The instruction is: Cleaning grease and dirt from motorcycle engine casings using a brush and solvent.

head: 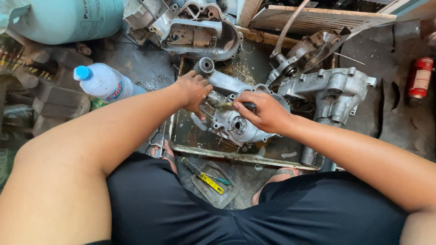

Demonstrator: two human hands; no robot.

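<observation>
Both bare arms stretched forward from bent knees, left hand [194,90] palm down with fingers curled and pressing, right hand [261,111] closed in a fist-like grip, thumb along the top, wrists near each other

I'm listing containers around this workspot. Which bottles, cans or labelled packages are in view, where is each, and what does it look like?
Plastic bottle: left of the left forearm, lying tilted, whitish with blue cap and red-and-blue label.
Large cylinder: top left, lying down, pale blue-green with dark lettering.
Small canister: far right on the floor, red with a pale label.
</observation>
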